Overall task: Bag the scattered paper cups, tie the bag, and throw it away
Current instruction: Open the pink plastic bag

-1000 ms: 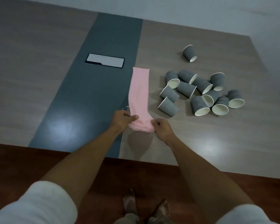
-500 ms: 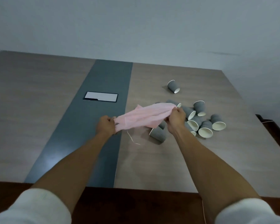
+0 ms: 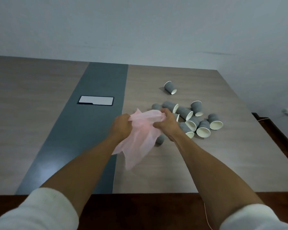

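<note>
A thin pink plastic bag hangs in the air above the table, its body drooping toward me. My left hand grips its top edge on the left. My right hand pinches the same edge on the right, close to the left hand. Several grey paper cups with white insides lie tipped over in a heap on the table just right of my hands. One more grey cup lies alone farther back. Part of the heap is hidden behind my right hand and the bag.
The wooden table has a dark grey strip down its middle with a white-lidded cable hatch set in it. A plain wall rises behind. The table's right edge drops to a dark floor, where a thin cord runs.
The bag was lifted off the table and bunched between both hands, which have come closer together. Its body now droops below them. My view has tilted up toward the wall.
</note>
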A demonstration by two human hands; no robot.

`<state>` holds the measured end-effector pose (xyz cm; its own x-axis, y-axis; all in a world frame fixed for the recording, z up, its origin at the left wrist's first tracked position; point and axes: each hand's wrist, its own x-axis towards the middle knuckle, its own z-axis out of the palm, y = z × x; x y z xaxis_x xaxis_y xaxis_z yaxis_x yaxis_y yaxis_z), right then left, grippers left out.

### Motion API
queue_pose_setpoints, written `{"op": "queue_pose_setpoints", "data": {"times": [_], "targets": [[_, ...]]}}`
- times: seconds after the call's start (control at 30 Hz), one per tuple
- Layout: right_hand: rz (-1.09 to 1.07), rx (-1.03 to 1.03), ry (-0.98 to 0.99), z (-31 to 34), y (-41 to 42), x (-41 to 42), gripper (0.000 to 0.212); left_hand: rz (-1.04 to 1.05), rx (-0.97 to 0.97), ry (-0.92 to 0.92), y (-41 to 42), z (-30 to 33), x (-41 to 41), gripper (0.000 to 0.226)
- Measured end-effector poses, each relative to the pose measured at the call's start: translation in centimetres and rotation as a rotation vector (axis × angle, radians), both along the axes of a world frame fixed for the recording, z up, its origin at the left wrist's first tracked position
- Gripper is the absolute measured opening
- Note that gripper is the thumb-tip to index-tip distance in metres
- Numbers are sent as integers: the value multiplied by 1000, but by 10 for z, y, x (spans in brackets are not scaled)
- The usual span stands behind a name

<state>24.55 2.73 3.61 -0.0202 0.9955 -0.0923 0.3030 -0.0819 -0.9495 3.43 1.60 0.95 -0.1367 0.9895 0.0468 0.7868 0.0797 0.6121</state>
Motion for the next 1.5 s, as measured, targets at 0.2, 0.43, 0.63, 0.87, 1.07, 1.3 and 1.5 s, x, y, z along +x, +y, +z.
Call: {"op": "queue_pose_setpoints", "data": {"times": [0.2,0.43,0.63,0.87,1.07,1.3,1.5], "targets": [[-174,85,-736,-29,-6,27,35,295,4,-616,12,36,-2,18],[-750,-249,112,-25,2,38,20,441,-228,-590,0,49,-30,45],[-609,-279,190,-21,5,55,16,471,-633,-1258,-8,46,-53,23],[-24,-778,623,-26,-20,124,23,248,-398,-1757,-17,38,-91,42],[-173,-462,1179,-33,-23,130,40,41,-482,-1682,-15,19,-75,44],[-71,-440,1139,-21,-21,110,37,-75,-533,-1061,7,46,-33,64],[-55,-484,1146,-14,-10,93,44,-40,355,-202,17,76,19,116]]}}
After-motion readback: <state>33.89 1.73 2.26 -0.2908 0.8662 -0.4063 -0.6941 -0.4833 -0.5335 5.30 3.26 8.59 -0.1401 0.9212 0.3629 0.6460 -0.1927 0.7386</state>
